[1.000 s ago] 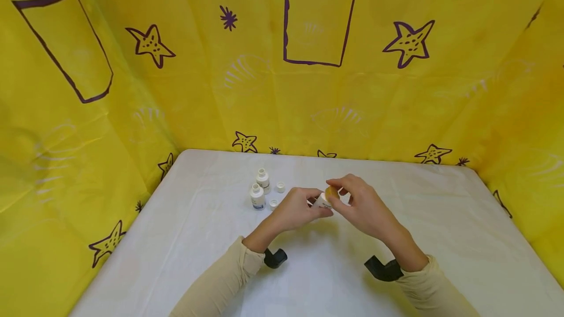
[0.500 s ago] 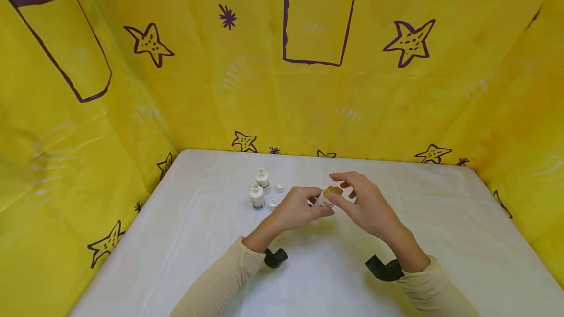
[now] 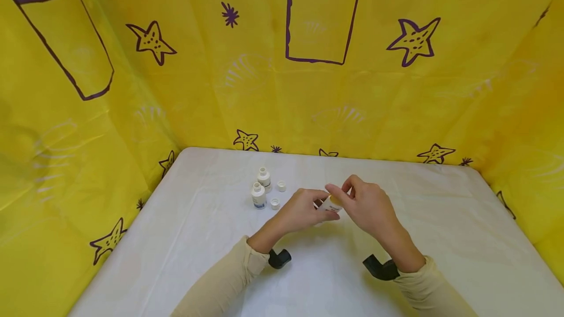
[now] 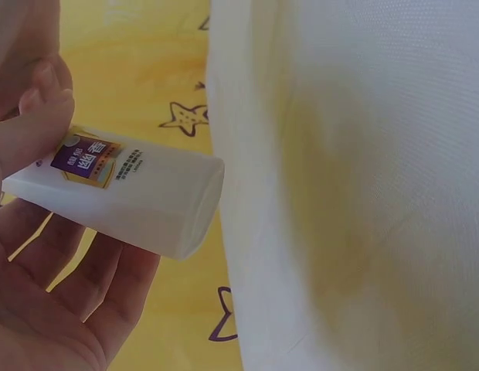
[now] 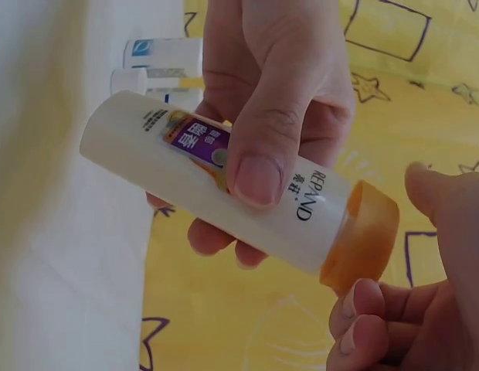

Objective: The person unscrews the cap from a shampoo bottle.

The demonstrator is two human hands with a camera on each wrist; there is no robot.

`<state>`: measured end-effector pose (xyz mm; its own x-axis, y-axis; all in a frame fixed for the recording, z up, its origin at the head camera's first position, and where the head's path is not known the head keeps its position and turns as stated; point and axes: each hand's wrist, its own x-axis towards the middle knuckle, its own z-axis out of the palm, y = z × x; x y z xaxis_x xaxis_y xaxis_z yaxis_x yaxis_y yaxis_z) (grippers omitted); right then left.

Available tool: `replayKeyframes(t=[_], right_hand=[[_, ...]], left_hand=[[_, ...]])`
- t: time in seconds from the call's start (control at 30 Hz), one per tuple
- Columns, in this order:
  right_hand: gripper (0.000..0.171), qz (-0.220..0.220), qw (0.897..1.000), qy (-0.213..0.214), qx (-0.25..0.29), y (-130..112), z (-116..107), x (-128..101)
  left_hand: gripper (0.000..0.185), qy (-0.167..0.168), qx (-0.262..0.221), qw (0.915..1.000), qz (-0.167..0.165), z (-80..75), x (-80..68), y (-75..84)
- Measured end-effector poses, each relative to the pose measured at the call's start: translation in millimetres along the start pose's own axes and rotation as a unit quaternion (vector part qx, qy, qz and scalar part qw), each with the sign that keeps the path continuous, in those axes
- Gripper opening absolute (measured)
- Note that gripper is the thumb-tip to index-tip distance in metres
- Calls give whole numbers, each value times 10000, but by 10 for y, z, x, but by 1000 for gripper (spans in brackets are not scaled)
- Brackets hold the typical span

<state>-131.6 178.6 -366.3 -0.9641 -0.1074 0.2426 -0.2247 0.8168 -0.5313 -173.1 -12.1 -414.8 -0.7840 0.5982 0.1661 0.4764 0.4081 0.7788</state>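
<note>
My left hand (image 3: 304, 209) grips a white flat-sided bottle (image 5: 193, 170) with a purple label and holds it tilted above the table. An orange cap (image 5: 363, 238) sits on the bottle's neck end. My right hand (image 3: 369, 207) is at that cap. In the right wrist view, its bent fingertips (image 5: 361, 297) meet the cap's lower edge, while the thumb stands a little apart from it. The left wrist view shows the bottle's flat base pointing away from the left palm. To the left of the hands, two small white bottles stand uncapped, one in front (image 3: 258, 196) and one behind (image 3: 264, 179).
Two loose white caps lie beside the small bottles, a far one (image 3: 281, 186) and a near one (image 3: 275, 204). A white cloth covers the table (image 3: 211, 238). Yellow curtains (image 3: 264, 87) with purple drawings rise behind it and at both sides. Black mounts are on both wrists.
My right hand has turned at the orange cap: its thumb has swung forward and up over it, and its fingers are more bent. The left hand still holds the bottle.
</note>
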Motion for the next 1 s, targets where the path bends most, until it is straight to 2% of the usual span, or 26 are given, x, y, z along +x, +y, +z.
replayKeyframes(t=[0.2, 0.37, 0.57, 0.67, 0.8, 1.0], right_hand=[[36, -237, 9997, 97, -58, -14, 20, -13], [25, -596, 9979, 257, -67, -35, 9, -33], [24, -969, 9944, 345, 231, -57, -45, -24], [27, -1066, 9925, 446, 398, -43, -93, 8], [30, -969, 9926, 424, 603, 16, -150, 81], [42, -784, 9927, 353, 847, 137, -131, 240]], left_hand=[[19, -17, 68, 9999, -138, 0, -17, 21], [18, -34, 81, 9997, -218, -15, -22, 13], [18, 95, -1, 9994, -326, -78, -10, -18], [21, 336, -3, 9988, -351, -123, 28, -28], [31, 797, -87, 9960, -381, -175, 117, -31], [37, 1643, -486, 9842, -448, -227, 337, 3]])
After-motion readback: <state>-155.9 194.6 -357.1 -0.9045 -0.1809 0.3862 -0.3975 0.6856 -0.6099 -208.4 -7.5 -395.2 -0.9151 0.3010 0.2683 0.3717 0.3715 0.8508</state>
